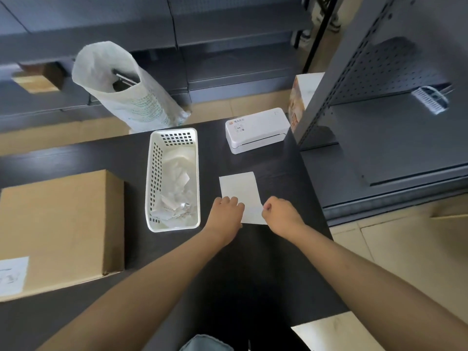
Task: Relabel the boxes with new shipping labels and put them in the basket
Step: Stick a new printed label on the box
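Both forearms reach forward from the bottom of the view over the dark tabletop (253, 262), bare to the elbow, converging on a white label sheet (239, 191) that lies flat near the middle. The left hand (226, 211) lies knuckles up on the sheet's near left corner, fingers curled down against the paper; whether it pins the sheet or pinches its edge cannot be told. The right hand (279, 215) sits at the sheet's near right corner, fingers curled in and thumb tucked to them, pinching the paper's corner, which lifts slightly off the tabletop.

Just left of the sheet stands a white perforated basket (153, 183), long side running away from the person, holding crumpled scraps of white paper (177, 198). Left of the basket, apart from it, a brown cardboard box (60, 224) rests on the tabletop with a white label (12, 274) on its near left corner. Beyond the sheet, at the far right of the tabletop, sits a white label printer (257, 130). A white plastic bag (121, 87) stands upright on the floor behind the tabletop, and grey metal shelving (379, 122) rises at the right.
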Tool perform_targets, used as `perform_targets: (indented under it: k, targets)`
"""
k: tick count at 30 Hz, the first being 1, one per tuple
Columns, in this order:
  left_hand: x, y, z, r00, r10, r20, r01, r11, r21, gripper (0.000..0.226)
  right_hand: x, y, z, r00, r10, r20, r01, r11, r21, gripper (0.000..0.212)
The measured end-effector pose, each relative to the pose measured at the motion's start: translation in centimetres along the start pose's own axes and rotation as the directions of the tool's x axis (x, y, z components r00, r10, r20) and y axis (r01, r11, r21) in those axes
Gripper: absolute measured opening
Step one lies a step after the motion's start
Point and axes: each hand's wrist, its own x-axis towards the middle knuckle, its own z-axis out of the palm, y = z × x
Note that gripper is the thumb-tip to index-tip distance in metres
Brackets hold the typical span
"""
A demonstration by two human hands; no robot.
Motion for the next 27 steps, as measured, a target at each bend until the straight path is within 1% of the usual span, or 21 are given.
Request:
perform_targets:
  k: [4,6,10,14,17,19,21,23,25,27]
  targets:
    - [0.2,0.4,0.4,1.000,-0.006,-0.017,0.006,1.000,-0.002,0.019,0.3,1.1,0.5,1.000,0.019,0.011,-0.020,0.998,0.061,0.020]
    - [0.0,0.5,0.3,0.999,-0.014,-0.032,0.014,1.000,-0.012,0.016,0.2,1.7,0.5,0.999,0.031,0.011,-0.032,0.994,0.105,0.021]
    - [-0.8,0.7,-0.7,0.995,-0.059,-0.081,0.052,0.995,-0.080,0.021,-0.4,2.8,0.0,0.998,0.062,-0.002,-0.060,0.978,0.200,0.030]
    - [-2.7,1.4,-3.0,0.979,-0.109,-0.172,0.078,0.981,-0.178,0.026,-0.9,3.9,-0.9,0.997,0.075,-0.022,-0.066,0.960,0.272,0.042]
    - [-5.0,2.4,-4.5,0.968,-0.110,-0.224,0.061,0.975,-0.216,0.028,-1.3,4.1,-1.7,0.997,0.057,-0.046,-0.039,0.946,0.323,0.053]
    - [-6.7,3.4,-5.2,0.965,-0.111,-0.237,0.055,0.971,-0.233,0.028,-1.8,4.1,-2.0,0.996,0.079,-0.047,-0.054,0.915,0.400,0.057]
    - [-8.3,4.5,-5.3,0.963,-0.119,-0.240,0.059,0.968,-0.243,0.028,-2.4,4.2,-2.1,0.996,0.088,-0.017,-0.068,0.864,0.499,0.061]
    - [-9.9,5.5,-5.1,0.965,-0.125,-0.229,0.066,0.966,-0.250,0.028,-3.2,4.2,-1.8,0.995,0.082,0.049,-0.095,0.807,0.583,0.064]
    - [-11.3,6.3,-4.6,0.969,-0.130,-0.209,0.069,0.959,-0.274,0.028,-4.3,4.4,-1.1,0.992,0.065,0.107,-0.118,0.769,0.628,0.064]
    - [-12.6,7.0,-3.9,0.976,-0.118,-0.181,0.060,0.953,-0.296,0.028,-5.5,4.5,-0.2,0.990,0.041,0.135,-0.119,0.757,0.642,0.059]
